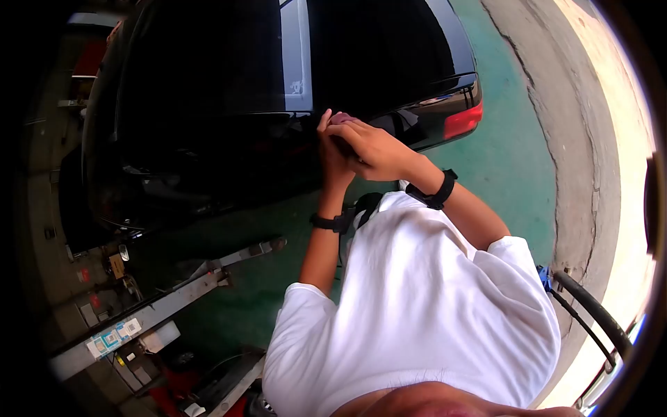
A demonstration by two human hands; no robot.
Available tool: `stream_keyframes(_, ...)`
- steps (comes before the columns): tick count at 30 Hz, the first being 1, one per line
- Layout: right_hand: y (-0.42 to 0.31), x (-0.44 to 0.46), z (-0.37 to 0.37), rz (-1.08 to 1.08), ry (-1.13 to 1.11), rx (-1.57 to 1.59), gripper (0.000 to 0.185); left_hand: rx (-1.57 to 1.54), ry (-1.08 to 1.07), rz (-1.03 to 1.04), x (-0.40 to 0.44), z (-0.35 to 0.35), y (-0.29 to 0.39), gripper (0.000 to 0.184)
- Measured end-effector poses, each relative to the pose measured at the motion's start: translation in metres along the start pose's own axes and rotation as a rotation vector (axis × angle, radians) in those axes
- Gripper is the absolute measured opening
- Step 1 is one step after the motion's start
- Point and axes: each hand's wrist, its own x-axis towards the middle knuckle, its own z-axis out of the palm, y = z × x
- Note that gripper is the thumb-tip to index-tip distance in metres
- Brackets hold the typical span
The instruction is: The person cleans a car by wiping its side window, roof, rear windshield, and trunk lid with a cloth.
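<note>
My two hands are together in front of me, at the side of a glossy black car (385, 104). Between them is a small, dull reddish item (342, 118), possibly cloth, mostly covered by my fingers. My right hand (381, 149) is curled over it from the right. My left hand (335, 156) holds it from the left, with a fingertip pointing up beside it; its other fingers are largely hidden. A black band circles each wrist.
The car's red tail light (463, 121) is right of my hands. Long metal arms (174, 299) cross the lower left, near boxes and tools. Green floor (517, 167) meets cracked concrete (580, 139) at right. A black hose or bar (590, 306) stands at lower right.
</note>
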Motion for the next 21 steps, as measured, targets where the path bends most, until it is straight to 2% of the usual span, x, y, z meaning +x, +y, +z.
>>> stream_keyframes(1,-0.004,-0.005,-0.008,-0.016,0.014,-0.092,0.065,-0.003,-0.009,-0.005,0.007,0.006,0.007,0.073)
stream_keyframes(3,0.007,-0.018,-0.024,-0.007,0.052,-0.094,0.065,-0.163,-0.125,-0.352,0.023,0.022,0.015,0.070)
stream_keyframes(4,0.018,-0.027,-0.030,-0.024,0.147,-0.193,0.063,-0.093,-0.045,-0.327,0.018,0.043,-0.012,0.066)
stream_keyframes(5,0.028,-0.035,-0.035,-0.041,0.241,-0.290,0.060,-0.099,-0.044,-0.328,0.028,0.052,-0.008,0.066)
stream_keyframes(7,0.050,-0.046,-0.039,-0.002,0.265,-0.314,0.063,-0.286,-0.212,-0.766,0.043,0.061,-0.002,0.048)
stream_keyframes(8,0.059,-0.050,-0.038,0.044,0.267,-0.362,0.065,-0.287,-0.213,-0.769,0.042,0.065,0.000,0.048)
stream_keyframes(10,0.066,-0.053,-0.037,0.106,0.269,-0.414,0.069,-0.686,-0.214,-0.735,0.041,0.075,0.003,0.040)
stream_keyframes(11,0.067,-0.054,-0.035,0.100,0.267,-0.415,0.069,-0.687,-0.208,-0.732,0.039,0.078,0.005,0.040)
stream_keyframes(13,0.075,-0.056,-0.031,0.206,0.258,-0.254,0.068,-0.535,-0.298,-0.448,0.031,0.080,0.003,0.040)
stream_keyframes(14,0.086,-0.054,-0.027,0.185,0.343,-0.194,0.060,-0.290,-0.437,-0.263,0.033,0.075,-0.009,0.047)
stream_keyframes(15,0.096,-0.053,-0.023,0.187,0.344,-0.196,0.060,-0.292,-0.439,-0.262,0.026,0.073,-0.013,0.047)
stream_keyframes(17,0.109,-0.050,-0.014,0.371,0.396,0.006,0.050,0.251,-0.490,-0.154,0.026,0.051,0.020,0.054)
stream_keyframes(18,0.115,-0.045,-0.007,0.346,0.418,0.016,0.045,0.252,-0.500,-0.180,0.026,0.046,0.018,0.062)
stream_keyframes(19,0.109,-0.035,-0.006,0.340,0.428,0.017,0.045,0.257,-0.501,-0.170,0.026,0.035,0.014,0.062)
stream_keyframes(21,0.102,-0.015,-0.012,0.328,0.312,-0.118,0.054,0.444,-0.442,-0.117,0.026,0.014,0.005,0.065)
